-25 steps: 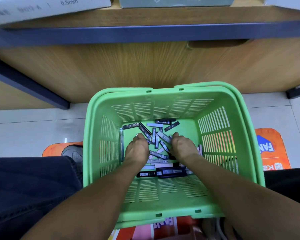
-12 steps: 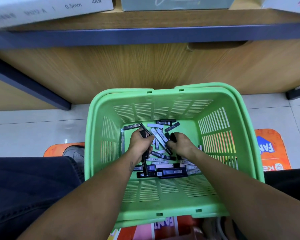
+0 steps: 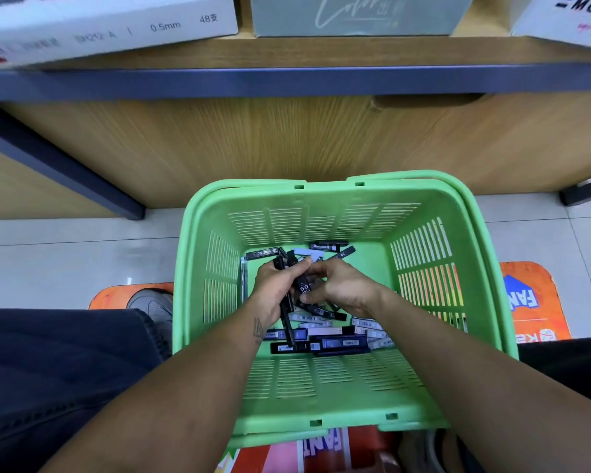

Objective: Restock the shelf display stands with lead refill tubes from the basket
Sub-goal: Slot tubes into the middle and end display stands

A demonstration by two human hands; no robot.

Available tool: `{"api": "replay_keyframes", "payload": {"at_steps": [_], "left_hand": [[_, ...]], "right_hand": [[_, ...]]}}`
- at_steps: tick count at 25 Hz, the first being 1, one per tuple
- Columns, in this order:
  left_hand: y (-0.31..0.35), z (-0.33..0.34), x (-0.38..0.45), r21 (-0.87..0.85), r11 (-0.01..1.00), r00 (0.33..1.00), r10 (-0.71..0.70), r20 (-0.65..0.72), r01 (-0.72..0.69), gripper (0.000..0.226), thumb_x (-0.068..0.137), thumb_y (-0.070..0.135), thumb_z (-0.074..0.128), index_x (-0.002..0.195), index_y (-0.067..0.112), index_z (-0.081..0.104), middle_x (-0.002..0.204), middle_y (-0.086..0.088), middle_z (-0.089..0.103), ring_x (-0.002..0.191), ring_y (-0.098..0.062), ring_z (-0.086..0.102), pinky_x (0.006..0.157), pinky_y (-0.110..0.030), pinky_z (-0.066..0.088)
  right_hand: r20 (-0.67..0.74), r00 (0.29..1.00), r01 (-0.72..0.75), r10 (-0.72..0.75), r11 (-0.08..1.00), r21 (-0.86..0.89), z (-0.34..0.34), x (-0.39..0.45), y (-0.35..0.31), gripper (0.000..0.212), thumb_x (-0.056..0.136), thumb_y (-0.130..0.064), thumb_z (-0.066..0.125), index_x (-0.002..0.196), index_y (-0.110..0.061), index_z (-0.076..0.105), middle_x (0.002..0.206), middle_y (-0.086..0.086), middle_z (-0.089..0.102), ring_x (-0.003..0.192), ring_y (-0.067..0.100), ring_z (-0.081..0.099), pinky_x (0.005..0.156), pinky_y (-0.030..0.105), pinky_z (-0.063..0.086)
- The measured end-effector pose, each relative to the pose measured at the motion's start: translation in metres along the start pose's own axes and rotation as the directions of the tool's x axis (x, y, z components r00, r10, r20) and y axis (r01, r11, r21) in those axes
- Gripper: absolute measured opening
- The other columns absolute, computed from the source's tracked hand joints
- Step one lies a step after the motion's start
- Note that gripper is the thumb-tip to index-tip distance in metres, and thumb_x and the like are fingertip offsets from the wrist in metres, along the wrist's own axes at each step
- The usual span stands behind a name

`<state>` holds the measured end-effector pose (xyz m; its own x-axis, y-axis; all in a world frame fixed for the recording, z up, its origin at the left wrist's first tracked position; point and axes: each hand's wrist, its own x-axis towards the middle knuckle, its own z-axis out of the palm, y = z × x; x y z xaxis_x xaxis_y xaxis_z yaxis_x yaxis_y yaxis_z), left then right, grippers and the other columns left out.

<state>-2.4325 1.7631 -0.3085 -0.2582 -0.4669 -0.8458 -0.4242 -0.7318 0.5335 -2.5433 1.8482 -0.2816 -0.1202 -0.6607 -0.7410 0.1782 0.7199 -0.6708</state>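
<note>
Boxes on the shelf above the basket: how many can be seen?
3, all cut off by the frame: a white box marked 0.5mm at left, a grey-green box in the middle, another white box at right. More may sit out of view.

the white box (image 3: 106, 29) on the shelf reads "0.5mm" and "48" with a character after it. the grey-green box (image 3: 355, 15) shows a cursive word, unclear. the floor mat (image 3: 529, 298) reads "fan" upside down. a black tube (image 3: 303, 287) shows "05".
</note>
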Motion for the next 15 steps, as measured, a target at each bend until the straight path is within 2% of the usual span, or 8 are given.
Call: {"api": "replay_keyframes", "payload": {"at_steps": [2,4,6,7,9,10,12,15], "left_hand": [[0.0,-0.002,0.003,0.029,1.0,0.996,0.002,-0.084,0.0,0.04,0.079,0.027,0.084,0.105,0.004,0.063,0.091,-0.014,0.074,0.074,-0.028,0.07,0.064,-0.038,0.06],[0.0,-0.002,0.005,0.011,1.0,0.996,0.002,-0.086,-0.001,0.031,0.085,0.019,0.078,0.106,0.004,0.063,0.091,-0.016,0.072,0.064,-0.023,0.068,0.052,-0.029,0.054],[0.0,-0.001,0.006,-0.016,1.0,0.998,0.004,-0.062,-0.005,0.028,0.087,0.016,0.075,0.11,0.005,0.063,0.096,-0.015,0.072,0.064,-0.02,0.068,0.051,-0.029,0.053],[0.0,-0.001,0.007,-0.009,1.0,0.998,0.004,-0.064,-0.005,0.032,0.087,0.018,0.075,0.112,0.006,0.061,0.103,-0.016,0.071,0.073,-0.021,0.068,0.061,-0.034,0.057],[0.0,-0.003,0.009,0.03,0.999,0.992,0.031,-0.119,-0.028,0.035,0.086,0.019,0.076,0.111,0.005,0.056,0.109,-0.015,0.065,0.091,-0.021,0.063,0.091,-0.04,0.051],[0.0,-0.005,0.01,0.048,0.998,0.985,0.053,-0.161,-0.046,0.033,0.086,0.019,0.076,0.106,0.004,0.055,0.104,-0.011,0.062,0.09,-0.018,0.059,0.093,-0.037,0.046],[0.0,-0.008,0.014,0.069,0.996,0.976,0.061,-0.21,-0.048,0.032,0.083,0.017,0.079,0.099,0.001,0.057,0.092,-0.006,0.06,0.081,-0.015,0.056,0.087,-0.031,0.04],[-0.001,-0.006,0.013,0.216,0.976,0.969,0.06,-0.24,-0.007,0.022,0.082,0.009,0.079,0.089,0.001,0.06,0.081,-0.005,0.06,0.069,-0.017,0.056,0.072,-0.029,0.047]], "right_hand": [[-0.082,0.996,-0.039,0.036,0.998,-0.039,0.0,0.0,0.001,0.024,0.081,0.008,0.078,0.094,-0.003,0.062,0.082,0.008,0.064,0.057,0.011,0.062,0.05,0.02,0.049],[-0.14,0.99,-0.036,0.021,0.994,-0.101,-0.003,0.004,0.002,0.021,0.081,-0.003,0.083,0.082,-0.007,0.062,0.073,0.009,0.066,0.057,0.016,0.065,0.056,0.027,0.056],[-0.264,0.958,-0.005,-0.109,0.917,-0.399,-0.01,0.011,0.002,0.012,0.088,-0.016,0.078,0.086,-0.013,0.067,0.084,0.007,0.073,0.073,0.024,0.071,0.071,0.038,0.06],[-0.319,0.921,-0.017,-0.223,0.797,-0.604,-0.016,0.014,0.002,0.004,0.091,-0.016,0.071,0.094,-0.016,0.069,0.095,0.007,0.074,0.083,0.027,0.071,0.075,0.039,0.059],[-0.33,0.859,-0.073,-0.39,0.545,-0.835,-0.025,0.015,-0.002,0.033,0.09,-0.004,0.061,0.12,-0.016,0.064,0.123,0.007,0.068,0.103,0.03,0.067,0.087,0.04,0.058],[-0.296,0.87,-0.076,-0.396,0.485,-0.871,-0.026,0.017,-0.002,0.048,0.088,0.001,0.059,0.133,-0.015,0.057,0.136,0.008,0.061,0.115,0.031,0.064,0.096,0.04,0.055],[-0.234,0.903,-0.08,-0.362,0.392,-0.916,-0.022,0.022,0.002,0.066,0.088,0.001,0.058,0.15,-0.011,0.04,0.151,0.013,0.048,0.132,0.033,0.052,0.111,0.04,0.043],[-0.196,0.943,-0.102,-0.27,0.328,-0.939,-0.01,0.026,0.016,0.086,0.094,-0.016,0.064,0.159,-0.007,0.009,0.146,0.018,0.046,0.132,0.033,0.048,0.113,0.041,0.04]]}}
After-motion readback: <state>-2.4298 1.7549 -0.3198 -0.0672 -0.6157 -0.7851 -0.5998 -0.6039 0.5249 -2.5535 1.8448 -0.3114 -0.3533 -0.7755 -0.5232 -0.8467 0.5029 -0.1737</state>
